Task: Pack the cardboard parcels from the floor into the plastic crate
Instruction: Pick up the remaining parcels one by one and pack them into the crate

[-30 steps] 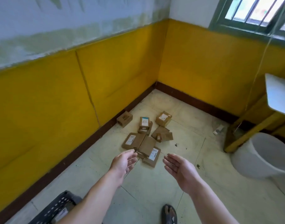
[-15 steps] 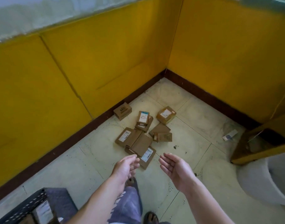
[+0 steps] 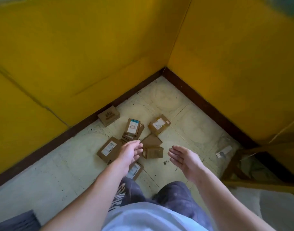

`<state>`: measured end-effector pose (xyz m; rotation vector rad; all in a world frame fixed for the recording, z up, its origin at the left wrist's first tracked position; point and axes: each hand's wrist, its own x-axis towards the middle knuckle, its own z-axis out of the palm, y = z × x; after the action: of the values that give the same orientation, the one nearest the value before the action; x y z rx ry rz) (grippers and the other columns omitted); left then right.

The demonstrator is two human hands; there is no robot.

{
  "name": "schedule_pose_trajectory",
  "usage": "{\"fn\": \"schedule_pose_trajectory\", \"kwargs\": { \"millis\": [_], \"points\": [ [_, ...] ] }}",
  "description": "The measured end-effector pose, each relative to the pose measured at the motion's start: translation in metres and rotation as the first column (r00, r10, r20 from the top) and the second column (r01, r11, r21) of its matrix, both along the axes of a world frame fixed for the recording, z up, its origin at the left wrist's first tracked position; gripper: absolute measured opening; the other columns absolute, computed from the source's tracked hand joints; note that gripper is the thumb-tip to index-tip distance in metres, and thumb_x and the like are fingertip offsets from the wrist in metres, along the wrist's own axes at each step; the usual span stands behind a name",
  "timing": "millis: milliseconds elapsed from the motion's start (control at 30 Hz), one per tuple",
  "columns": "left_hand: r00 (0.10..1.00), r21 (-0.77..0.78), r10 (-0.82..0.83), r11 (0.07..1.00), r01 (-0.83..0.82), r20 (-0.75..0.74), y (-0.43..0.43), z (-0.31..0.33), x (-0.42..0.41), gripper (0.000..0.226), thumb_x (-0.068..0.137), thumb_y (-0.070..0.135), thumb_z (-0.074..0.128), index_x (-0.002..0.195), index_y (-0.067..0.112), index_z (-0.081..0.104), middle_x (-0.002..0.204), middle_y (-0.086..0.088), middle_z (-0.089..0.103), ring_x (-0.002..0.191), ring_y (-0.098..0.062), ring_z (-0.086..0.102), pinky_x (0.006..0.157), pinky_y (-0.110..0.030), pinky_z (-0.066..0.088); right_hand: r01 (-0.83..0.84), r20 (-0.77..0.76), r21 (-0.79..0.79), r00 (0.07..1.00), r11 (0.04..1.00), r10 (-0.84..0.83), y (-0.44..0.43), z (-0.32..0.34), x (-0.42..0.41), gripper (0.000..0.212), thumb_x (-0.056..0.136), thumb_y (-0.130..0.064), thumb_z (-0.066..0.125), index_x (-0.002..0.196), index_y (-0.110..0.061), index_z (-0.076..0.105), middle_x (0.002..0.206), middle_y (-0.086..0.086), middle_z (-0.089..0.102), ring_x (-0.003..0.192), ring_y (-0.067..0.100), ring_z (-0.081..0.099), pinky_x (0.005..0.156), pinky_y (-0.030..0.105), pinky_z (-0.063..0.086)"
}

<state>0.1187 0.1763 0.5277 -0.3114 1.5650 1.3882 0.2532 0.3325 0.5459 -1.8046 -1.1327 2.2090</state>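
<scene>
Several small brown cardboard parcels lie scattered on the tiled floor in the room's corner: one against the skirting (image 3: 108,115), a labelled one on a small stack (image 3: 133,126), one further right (image 3: 159,124), a flat labelled one (image 3: 108,148) and a small box (image 3: 153,152). My left hand (image 3: 130,153) hovers open above the pile, hiding part of it. My right hand (image 3: 184,158) is open, palm inward, right of the small box. Neither hand touches a parcel. A corner of the dark plastic crate (image 3: 16,221) shows at bottom left.
Yellow walls with a dark skirting (image 3: 201,101) close the corner. A yellow wooden frame (image 3: 234,165) stands at the right, with a small white item (image 3: 223,151) on the floor beside it. My knees fill the bottom middle.
The view has tilted down and come closer to the parcels. Both hands have reached forward over the pile, still holding nothing. The crate has slid almost out of view.
</scene>
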Motion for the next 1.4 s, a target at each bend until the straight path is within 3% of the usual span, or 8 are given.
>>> {"fn": "schedule_pose_trajectory", "kwargs": {
  "millis": [333,533,767,1000,1133,1233,1333,1400],
  "points": [
    [0.965,-0.144,0.255,0.959,-0.245,0.058,0.166,-0.104,-0.038,0.027,0.103,0.024,0.041,0.125,0.019,0.058,0.119,0.000,0.065,0.111,-0.015,0.060,0.096,-0.033,0.047,-0.346,0.210,0.015,0.918,0.938,0.336,0.242,-0.121,-0.077,0.025,0.098,-0.013,0.052,0.119,-0.004,0.064,0.110,0.011,0.071,0.101,0.022,0.068,0.089,0.034,0.054],
    [0.851,-0.249,0.501,0.854,-0.456,0.157,0.285,-0.157,-0.017,0.025,0.101,0.020,0.044,0.122,0.018,0.058,0.116,0.000,0.066,0.106,-0.016,0.063,0.081,-0.027,0.048,-0.566,0.320,-0.135,0.752,0.813,0.576,0.367,-0.180,-0.107,0.018,0.096,-0.016,0.057,0.110,-0.006,0.063,0.102,0.009,0.071,0.093,0.020,0.068,0.072,0.027,0.054],
    [0.816,-0.316,0.557,0.810,-0.495,0.150,0.359,-0.245,-0.028,0.023,0.097,0.020,0.053,0.118,0.018,0.061,0.113,-0.002,0.070,0.103,-0.016,0.065,0.080,-0.029,0.048,-0.769,0.426,-0.156,0.514,0.620,0.744,0.431,-0.275,-0.144,0.011,0.096,-0.009,0.053,0.090,-0.011,0.062,0.097,0.009,0.065,0.101,0.026,0.063,0.084,0.033,0.054],
    [0.832,-0.387,0.526,0.814,-0.433,0.176,0.380,-0.394,-0.037,0.009,0.095,0.013,0.055,0.095,0.014,0.064,0.096,-0.007,0.064,0.088,-0.019,0.058,0.078,-0.033,0.048,-0.880,0.492,-0.126,0.344,0.457,0.800,0.458,-0.439,-0.164,0.029,0.095,-0.011,0.054,0.121,0.002,0.058,0.124,0.021,0.061,0.120,0.033,0.056,0.103,0.047,0.046],
    [0.843,-0.434,0.513,0.804,-0.407,0.160,0.393,-0.491,-0.043,0.022,0.093,0.014,0.058,0.113,0.019,0.061,0.094,-0.002,0.064,0.093,-0.019,0.061,0.090,-0.038,0.050,-0.957,0.508,-0.069,0.208,0.280,0.836,0.454,-0.533,-0.173,0.040,0.097,-0.016,0.050,0.135,-0.004,0.051,0.144,0.013,0.047,0.129,0.029,0.046,0.109,0.045,0.038],
    [0.902,-0.428,0.418,0.838,-0.338,0.107,0.408,-0.543,-0.053,0.019,0.093,0.013,0.055,0.104,0.029,0.059,0.091,0.006,0.059,0.080,-0.009,0.055,0.076,-0.028,0.046,-0.929,0.525,-0.038,0.295,0.369,0.798,0.449,-0.587,-0.176,0.058,0.095,-0.030,0.055,0.148,-0.018,0.036,0.153,0.006,0.036,0.137,0.028,0.038,0.110,0.041,0.033],
    [0.939,-0.383,0.338,0.878,-0.288,0.069,0.418,-0.587,-0.060,0.044,0.092,0.012,0.055,0.135,0.018,0.051,0.120,0.003,0.061,0.098,-0.011,0.057,0.075,-0.022,0.040,-0.864,0.509,-0.023,0.422,0.502,0.750,0.450,-0.629,-0.181,0.068,0.093,-0.032,0.059,0.152,-0.021,0.027,0.155,0.006,0.034,0.138,0.027,0.036,0.103,0.036,0.032],
    [0.944,-0.378,0.326,0.881,-0.286,0.045,0.420,-0.602,-0.060,0.044,0.093,0.009,0.051,0.136,0.016,0.052,0.126,0.004,0.060,0.106,-0.012,0.054,0.076,-0.019,0.039,-0.854,0.486,-0.021,0.445,0.519,0.752,0.450,-0.646,-0.185,0.060,0.090,-0.025,0.059,0.146,-0.020,0.038,0.145,0.008,0.047,0.130,0.029,0.046,0.098,0.036,0.037]
  ]
}}
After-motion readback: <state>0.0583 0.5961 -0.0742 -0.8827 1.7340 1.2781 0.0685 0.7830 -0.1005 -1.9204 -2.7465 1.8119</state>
